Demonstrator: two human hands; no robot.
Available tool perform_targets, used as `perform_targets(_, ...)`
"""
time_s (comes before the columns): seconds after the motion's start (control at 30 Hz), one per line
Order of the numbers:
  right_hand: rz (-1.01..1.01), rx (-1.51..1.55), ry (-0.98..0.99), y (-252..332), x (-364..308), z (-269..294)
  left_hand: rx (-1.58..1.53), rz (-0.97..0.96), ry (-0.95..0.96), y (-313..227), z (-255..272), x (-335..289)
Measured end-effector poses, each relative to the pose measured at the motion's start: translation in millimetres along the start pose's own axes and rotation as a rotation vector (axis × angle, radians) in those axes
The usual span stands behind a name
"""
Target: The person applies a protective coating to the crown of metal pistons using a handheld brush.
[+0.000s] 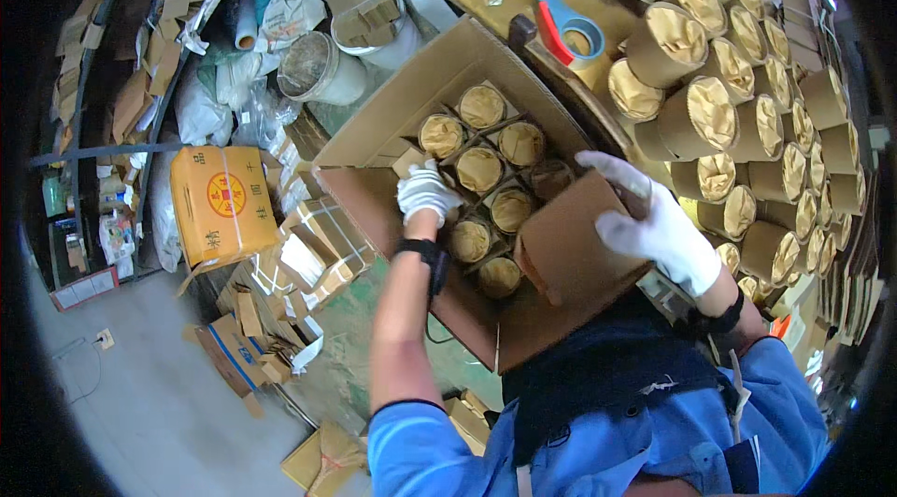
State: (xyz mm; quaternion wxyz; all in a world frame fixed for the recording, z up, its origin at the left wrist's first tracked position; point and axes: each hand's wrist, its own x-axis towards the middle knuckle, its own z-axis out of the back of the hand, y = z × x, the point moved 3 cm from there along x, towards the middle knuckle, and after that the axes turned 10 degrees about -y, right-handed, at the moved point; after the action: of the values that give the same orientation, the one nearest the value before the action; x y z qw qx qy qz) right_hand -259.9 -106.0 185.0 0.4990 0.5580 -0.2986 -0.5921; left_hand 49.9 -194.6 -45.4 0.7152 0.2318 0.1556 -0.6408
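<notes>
Paper-topped cardboard tubes (479,170) sit upright inside the open corrugated box (366,203), at least seven visible, parted by cardboard dividers (507,178). Gloved left hand (428,191) reaches into the box's left side, fingers curled; whether they grip anything cannot be told. Gloved right hand (668,228) at the box's right, fingers and thumb spread wide beside a brown cardboard panel (579,235); contact unclear. Judgement: work goes best with the panel held clear of the cells, tubes kept vertical, pressure on the sides so the crinkled tops stay uncrushed, dividers unbent. Right of box: stacked paper-topped tubes (710,114). Beyond box: blue-and-red tape dispenser (563,19). Left of box: orange carton (224,203).
</notes>
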Motion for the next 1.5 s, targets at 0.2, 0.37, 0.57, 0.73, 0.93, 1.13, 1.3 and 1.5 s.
perform_targets(0.2, -0.306, 0.779, 0.147, -32, 112, -103, -0.347, 0.077, -0.253, 27, -49, 25)
perform_targets(0.37, -0.076, 0.559, 0.104, -42, 181, -173, -0.420, -0.250, -0.472, 30, -69, 30)
perform_targets(0.57, -0.434, 0.796, 0.244, -78, 212, -232, -0.402, -0.113, -0.020, 28, -60, 15)
perform_targets(0.73, -0.080, -0.153, -0.277, -109, 239, -304, -0.477, 0.084, 0.294, 43, -65, 4)
perform_targets(0.93, 0.281, -0.300, 0.048, -85, 172, -255, -0.528, -0.109, -0.012, 58, -5, -38)
perform_targets(1.13, 0.139, -0.029, 0.099, -33, 46, -109, -0.595, -0.473, -0.130, 90, 77, -174)
perform_targets(1.3, 0.205, 0.219, -0.218, -37, -99, -4, -0.165, -0.784, -0.068, 55, 79, -304)
perform_targets(1.5, 0.286, 0.224, -0.490, -97, -318, 58, -0.305, -1.185, 0.136, -152, 38, -448)
